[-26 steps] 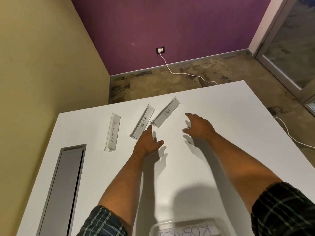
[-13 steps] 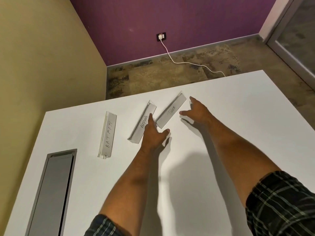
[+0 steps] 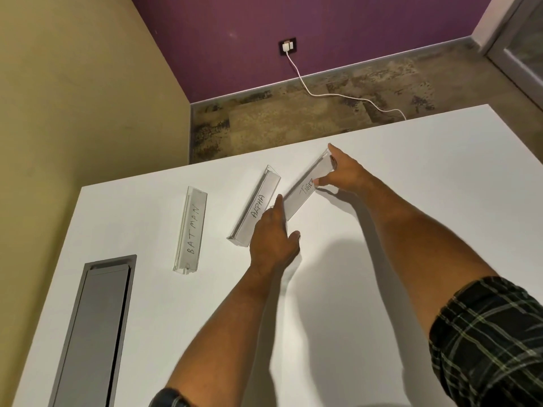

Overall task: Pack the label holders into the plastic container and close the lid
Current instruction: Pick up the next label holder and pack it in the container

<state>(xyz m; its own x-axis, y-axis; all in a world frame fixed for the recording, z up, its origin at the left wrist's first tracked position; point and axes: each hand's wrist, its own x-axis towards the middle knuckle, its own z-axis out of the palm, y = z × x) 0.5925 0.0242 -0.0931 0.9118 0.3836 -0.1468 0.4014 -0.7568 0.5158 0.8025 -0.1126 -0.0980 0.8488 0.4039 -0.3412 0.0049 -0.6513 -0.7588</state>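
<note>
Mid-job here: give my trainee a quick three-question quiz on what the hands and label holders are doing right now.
1. True or false: the right hand grips the TIGER holder.
2. Which holder lies farthest from both hands? A) ALPHA holder B) BATMAN holder C) TIGER holder
3. Fill in: the left hand reaches its fingers onto the near end of the ____ holder.

Key: 1 true; 2 B; 3 ALPHA. All three holders are on the white table; the plastic container is out of view.
</note>
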